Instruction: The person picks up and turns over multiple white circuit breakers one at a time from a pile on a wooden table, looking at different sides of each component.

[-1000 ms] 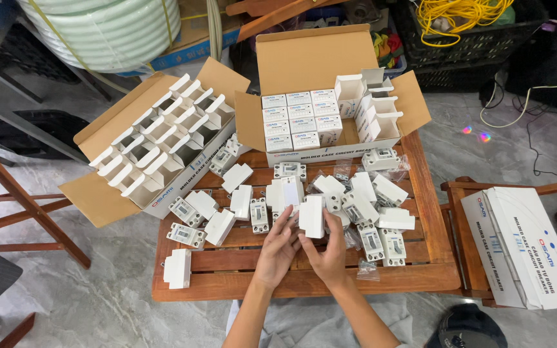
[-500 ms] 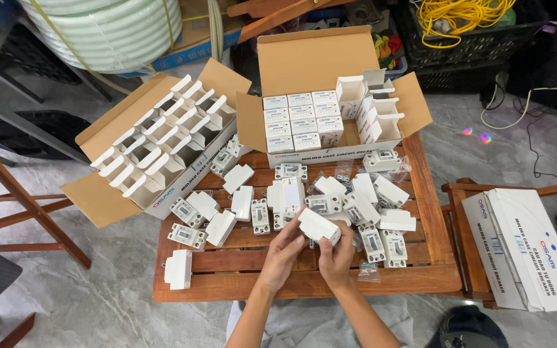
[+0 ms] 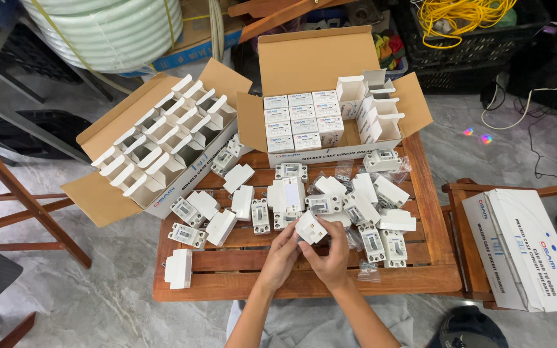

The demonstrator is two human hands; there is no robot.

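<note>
Both of my hands hold one small white box [image 3: 311, 227] just above the wooden table [image 3: 304, 283]. My left hand [image 3: 281, 256] grips its left side and my right hand [image 3: 334, 254] grips its right side and underside. The box is tilted, one flat face turned up. Around it lie several white switch-like devices [image 3: 260, 214] and loose small white boxes [image 3: 220, 227]. A single white box [image 3: 178, 268] stands apart near the table's front left corner.
An open cardboard carton [image 3: 330, 122] at the table's back holds rows of closed small boxes and some open ones. Another carton [image 3: 156, 154] on the left holds open empty boxes. A closed white carton [image 3: 523, 248] rests on a stool at right. Small clear bags [image 3: 370, 270] lie nearby.
The white box has turned in my hands from standing upright to lying tilted, and it sits a little lower and nearer to me. My hands have closed in around it.
</note>
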